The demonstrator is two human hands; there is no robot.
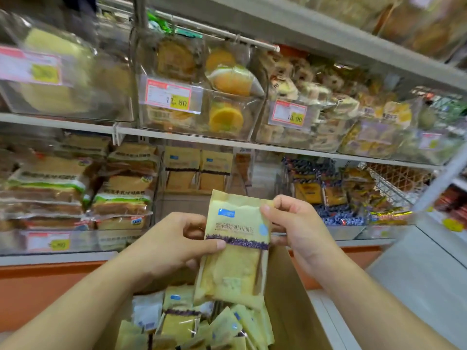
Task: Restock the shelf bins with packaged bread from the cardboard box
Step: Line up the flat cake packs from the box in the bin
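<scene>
Both hands hold upright a yellow, purple-banded bread packet.

You stand before a grey metal shelving unit with white shelf edges, an orange base panel below, and a grey cabinet top at right.

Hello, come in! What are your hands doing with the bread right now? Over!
Both hands, left hand and right hand, gripping one bread packet. Above open cardboard box. Nothing blocking the matching shelf bin.
</scene>
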